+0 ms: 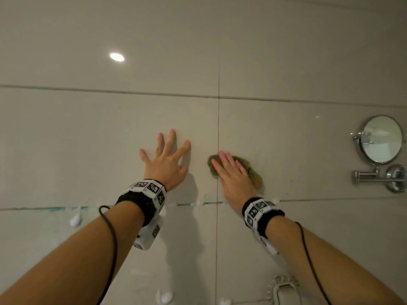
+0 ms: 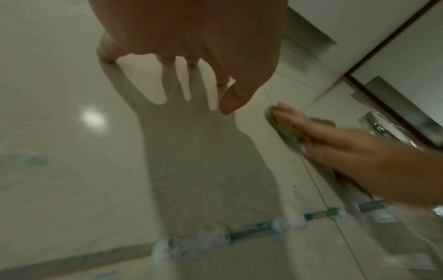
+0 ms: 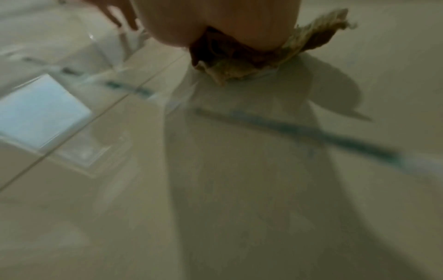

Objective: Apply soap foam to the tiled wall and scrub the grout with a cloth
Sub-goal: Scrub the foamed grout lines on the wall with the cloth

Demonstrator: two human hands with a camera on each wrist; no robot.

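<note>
Tiled wall (image 1: 286, 62): glossy beige, large tiles, thin grout lines.
L hand (image 1: 164, 160): fingers straight & spread, palm flat on tile, just left of vertical grout line (image 1: 218, 119); holds nothing.
R hand (image 1: 233, 172): fingers straight & together, pressing olive-green cloth (image 1: 253, 170) flat against wall; cloth sits on/just right of same vertical line, bunched under palm in R wrist view (blurred).
Hands apart, side by side.
Soap foam (image 1: 76, 219): white blobs w/ teal streaks along horizontal grout below both wrists; more blobs lower down.
Round chrome mirror (image 1: 382, 139): on swing arm, far right, well apart from hands.
</note>
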